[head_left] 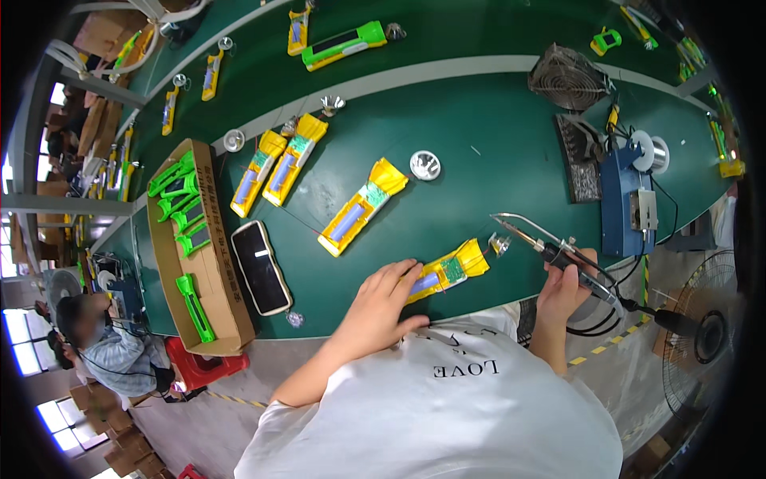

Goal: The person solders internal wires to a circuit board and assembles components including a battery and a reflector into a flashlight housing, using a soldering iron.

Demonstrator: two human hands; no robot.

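Lower centre of the frame, near the table edge point(511, 307), the left hand point(383, 307) presses the yellow housing point(451, 271) flat, fingers spread over it, while the right hand point(562, 291) is clenched around a soldering iron point(531, 238), tip just beside the housing's reflector end. Soldering seems under way; the next touch needs a steady tip. Open green table lies above; a phone point(261, 267) lies at left.

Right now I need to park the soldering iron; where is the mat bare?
Bare green mat lies between the silver reflector and the black pad. It is crowded left of that: yellow assemblies, phone, cardboard box.
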